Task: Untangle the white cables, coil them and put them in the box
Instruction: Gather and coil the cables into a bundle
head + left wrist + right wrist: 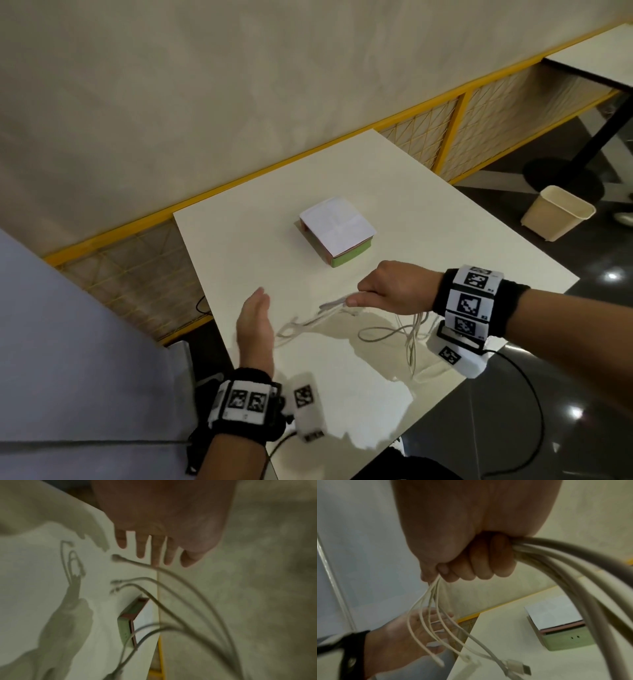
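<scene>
The right hand (387, 291) squeezes the white cables (342, 317) at the middle of the frame. The left hand (255, 320) is flat and empty. The box (337, 231) sits above, closed. Pulling hard could tighten knots.

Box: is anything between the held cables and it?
Nothing stands on the table between them, but the box looks covered by a white top. The right hand grips the white cables; the left hand is open.

White table (394, 192), closed green-sided box (337, 230) at its middle, white cable loops (387, 334) trailing on its near edge
</scene>
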`<control>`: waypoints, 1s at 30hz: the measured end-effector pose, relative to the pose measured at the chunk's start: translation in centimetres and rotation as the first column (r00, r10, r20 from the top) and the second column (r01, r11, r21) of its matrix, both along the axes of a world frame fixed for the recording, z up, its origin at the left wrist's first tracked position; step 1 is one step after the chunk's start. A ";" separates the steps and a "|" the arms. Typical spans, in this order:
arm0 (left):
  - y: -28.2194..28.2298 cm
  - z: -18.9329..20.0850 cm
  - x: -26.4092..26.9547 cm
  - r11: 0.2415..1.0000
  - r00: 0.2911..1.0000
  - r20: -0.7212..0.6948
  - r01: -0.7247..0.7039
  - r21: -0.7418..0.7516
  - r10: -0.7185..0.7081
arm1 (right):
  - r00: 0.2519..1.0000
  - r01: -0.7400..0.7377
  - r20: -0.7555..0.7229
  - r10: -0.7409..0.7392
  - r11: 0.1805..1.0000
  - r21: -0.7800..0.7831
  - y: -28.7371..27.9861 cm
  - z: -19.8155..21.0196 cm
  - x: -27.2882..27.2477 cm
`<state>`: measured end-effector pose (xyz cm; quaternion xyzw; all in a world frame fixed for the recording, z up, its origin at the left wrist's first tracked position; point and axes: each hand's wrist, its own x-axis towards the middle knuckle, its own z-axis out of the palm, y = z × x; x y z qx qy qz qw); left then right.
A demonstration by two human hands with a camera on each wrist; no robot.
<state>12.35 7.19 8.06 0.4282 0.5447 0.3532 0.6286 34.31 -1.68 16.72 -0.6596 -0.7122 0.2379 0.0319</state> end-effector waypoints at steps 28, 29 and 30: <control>-4.9 0.9 3.9 0.742 0.734 -0.126 0.669 -0.034 -0.667 | 0.835 0.456 -0.337 -0.436 0.890 -0.022 0.8 1.0 6.0; -4.9 0.9 3.9 0.750 0.740 -0.133 0.658 -0.057 -0.659 | 0.833 0.459 -0.330 -0.444 0.888 -0.037 0.8 0.6 6.2; -4.9 0.9 3.9 0.756 0.741 -0.155 0.649 -0.082 -0.653 | 0.833 0.459 -0.318 -0.452 0.886 -0.058 0.8 0.3 6.4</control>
